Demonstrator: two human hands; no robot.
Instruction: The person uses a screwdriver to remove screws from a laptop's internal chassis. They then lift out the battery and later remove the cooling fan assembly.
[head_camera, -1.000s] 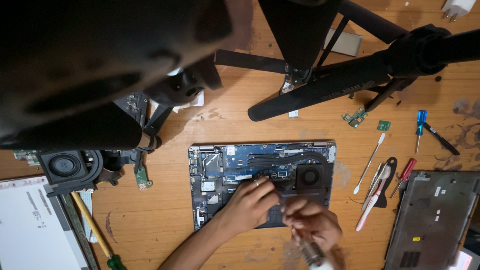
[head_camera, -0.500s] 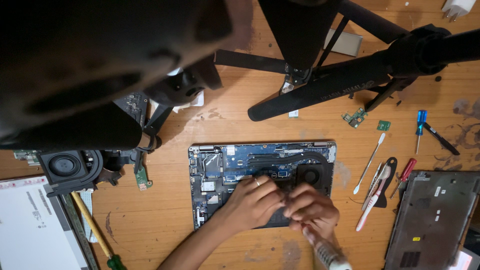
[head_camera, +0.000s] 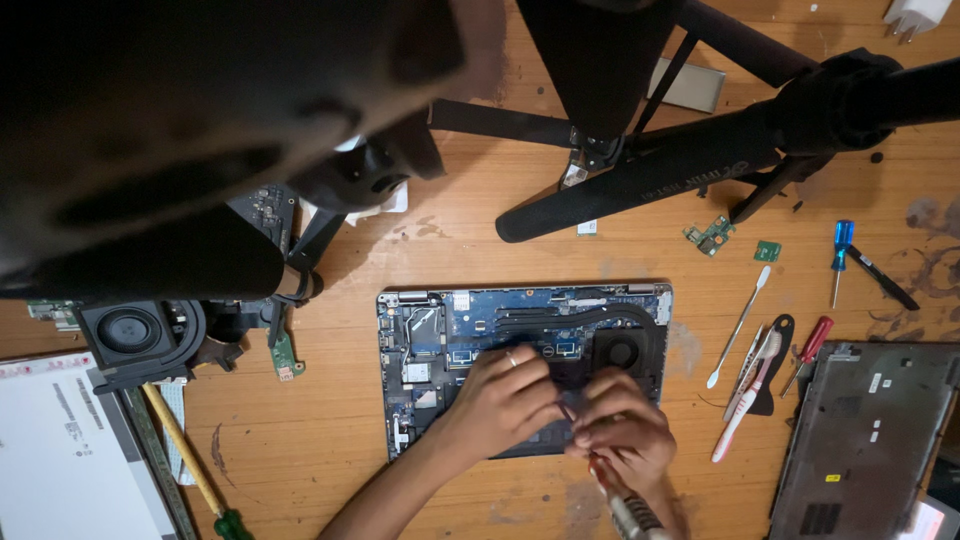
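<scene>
The opened laptop base (head_camera: 470, 325), its blue circuit board and round black fan (head_camera: 622, 352) exposed, lies flat on the wooden table (head_camera: 480, 250), directly under both hands. The left hand (head_camera: 503, 398) rests palm-down on the board, fingers (head_camera: 520, 362) bent and close together, a ring on one of them; whether they pinch anything I cannot tell. The right hand (head_camera: 622, 428) sits just beside it, touching it, fingers curled narrow around a screwdriver (head_camera: 618, 495) whose red-and-grey handle sticks out below the fingers while the tip points in between the two hands. The fan sits just above the right knuckles. Well to the right of the fingers lie a white spudger (head_camera: 738, 326), a toothbrush (head_camera: 745, 400), a red screwdriver (head_camera: 808, 348) and a blue screwdriver (head_camera: 842, 250). Farther right rests a grey laptop cover (head_camera: 870, 440).
</scene>
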